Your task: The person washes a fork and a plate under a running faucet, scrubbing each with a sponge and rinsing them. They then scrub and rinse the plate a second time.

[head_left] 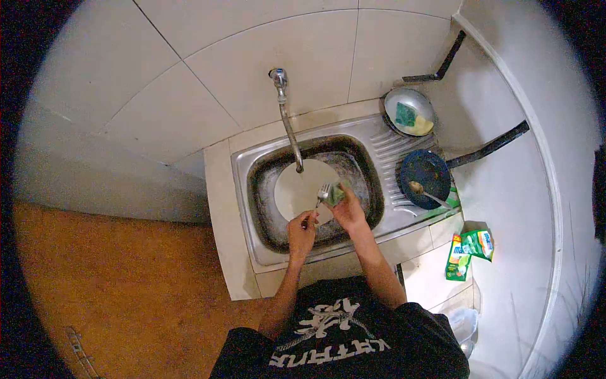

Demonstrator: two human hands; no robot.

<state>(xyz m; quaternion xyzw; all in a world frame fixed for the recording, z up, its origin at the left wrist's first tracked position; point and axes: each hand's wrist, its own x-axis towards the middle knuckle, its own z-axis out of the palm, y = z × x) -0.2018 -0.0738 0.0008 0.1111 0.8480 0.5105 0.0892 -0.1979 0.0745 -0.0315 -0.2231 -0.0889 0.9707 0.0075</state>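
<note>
My left hand [302,230] is closed around the handle of a fork [322,193], its tines pointing up toward the faucet. In my right hand [348,211] is a greenish scrubbing sponge [336,192], right at the fork's tines. Both hands are over the sink basin [364,165]. Below them lies a large round white plate [291,194], partly covered by the hands and the faucet spout. Suds or wet patches show on the basin floor around it.
A faucet [289,123] hangs over the basin. On the ridged drainboard [385,151] stand a dark frying pan [423,170] with a spoon [418,188] and a silver pan [404,98] holding a green scouring pad [405,115]. Green packets [459,256] lie at the right.
</note>
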